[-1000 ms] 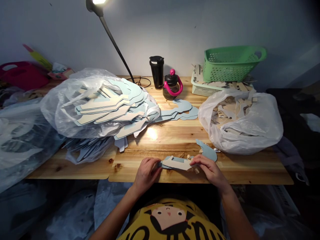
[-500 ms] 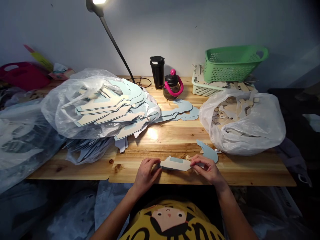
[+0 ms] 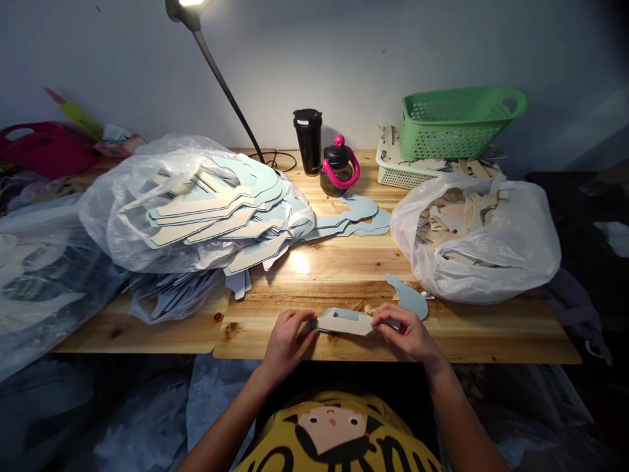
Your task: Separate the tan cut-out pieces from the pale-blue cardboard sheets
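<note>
A flat cut piece (image 3: pixel 345 324), cream with a pale blue patch, stretches between my hands just above the table's front part. My left hand (image 3: pixel 289 342) pinches its left end between thumb and fingers. The right end sits in the closed fingertips of my right hand (image 3: pixel 407 333). Just behind my right hand, a curved pale blue piece (image 3: pixel 415 302) lies on the wood, partly hidden by that hand. A tiny tan scrap shows behind the held piece, by my right fingers.
At the left, a clear plastic bag (image 3: pixel 113 216) spills stacked cream and blue cut pieces (image 3: pixel 216 210). More blue pieces (image 3: pixel 363 208) lie mid-table. A white bag (image 3: pixel 521 242) of tan scraps stands right, before a green basket (image 3: pixel 442 131). Behind are a black tumbler (image 3: pixel 309 144), a pink-handled bottle (image 3: pixel 338 157) and a lamp (image 3: pixel 221 78).
Both hands keep their hold on the piece in nearly the same spot. A small dark spot or gap now shows near the left end of its blue patch.
</note>
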A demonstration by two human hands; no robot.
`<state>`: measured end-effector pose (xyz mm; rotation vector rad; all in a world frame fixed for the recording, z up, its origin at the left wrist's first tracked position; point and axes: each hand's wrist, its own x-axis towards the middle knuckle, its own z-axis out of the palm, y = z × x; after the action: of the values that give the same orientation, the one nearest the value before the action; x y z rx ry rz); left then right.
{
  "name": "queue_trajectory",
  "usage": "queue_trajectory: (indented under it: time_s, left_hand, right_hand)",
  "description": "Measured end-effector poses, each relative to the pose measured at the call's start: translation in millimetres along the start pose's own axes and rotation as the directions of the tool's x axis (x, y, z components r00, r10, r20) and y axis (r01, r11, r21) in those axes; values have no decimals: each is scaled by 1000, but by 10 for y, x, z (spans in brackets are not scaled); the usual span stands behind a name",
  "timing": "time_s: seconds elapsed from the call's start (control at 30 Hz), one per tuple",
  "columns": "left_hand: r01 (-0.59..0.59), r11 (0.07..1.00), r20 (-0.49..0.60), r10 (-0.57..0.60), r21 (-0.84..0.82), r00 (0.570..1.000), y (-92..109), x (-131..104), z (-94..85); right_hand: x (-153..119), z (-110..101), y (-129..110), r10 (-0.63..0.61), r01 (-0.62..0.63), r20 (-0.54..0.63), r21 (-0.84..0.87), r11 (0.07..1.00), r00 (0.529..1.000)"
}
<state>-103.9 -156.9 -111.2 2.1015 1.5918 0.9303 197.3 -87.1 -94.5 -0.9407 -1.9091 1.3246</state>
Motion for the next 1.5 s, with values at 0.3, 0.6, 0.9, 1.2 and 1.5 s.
queue_trajectory:
  time_s: [0.3, 0.6, 0.9, 1.2, 1.5]
  left_hand:
    - [-39, 999, -1, 39, 4, 999, -21, 16, 13]
    - [-8, 1000, 5, 8, -11, 1000, -18, -8, 6]
    - [21, 1000, 0, -21, -9, 1000, -15, 6, 9]
    - [15, 1000, -7, -15, -8, 1000, -23, -12, 15]
    - [-169, 982, 4, 169, 86, 986, 13, 34, 12]
  right_hand:
    - [11, 3, 1, -3, 3, -1, -22, 1000, 1000]
    - [0, -29, 65, -14, 15, -8, 64, 998, 1000]
    - [-13, -15, 57, -16, 18, -22, 74, 997, 1000]
    - [17, -4, 14, -36, 35, 5, 44, 998, 999]
    - [27, 4, -6, -32, 32, 3, 4, 999, 999]
